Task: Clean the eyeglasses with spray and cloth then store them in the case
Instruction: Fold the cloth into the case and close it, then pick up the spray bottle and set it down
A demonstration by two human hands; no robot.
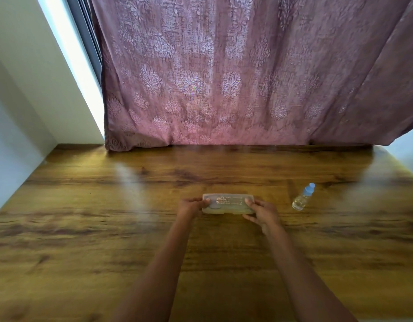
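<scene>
Wood-grain laminate fills the frame as a person works at a table (84,228) set against a white wall, a mauve patterned curtain (247,77) hanging down to its far edge. At centre, the left hand (189,208) curls round the left end of a translucent plastic case (227,204), thumb on top near the lid's corner, while the right hand (263,213) clasps the right end the same way, thumb pressed on the lid and fingers tucked beneath. The case lies flat on the table or just above it, which one cannot be told, and its lid appears closed; dark shapes show faintly through the plastic, possibly the eyeglasses, though that is uncertain. No cloth is in view. To the right, well apart from the hands, a small clear spray bottle (302,198) with a pale blue cap stands on the wood, tilted in the wide-angle view. Whether the case is being opened at the start or has been closed at the end cannot be judged from this view alone. If opening, the step is best done by steadying the base with the fingers and easing the lid up evenly with both thumbs, so that the contents do not spring out or slide toward the table edge.
</scene>
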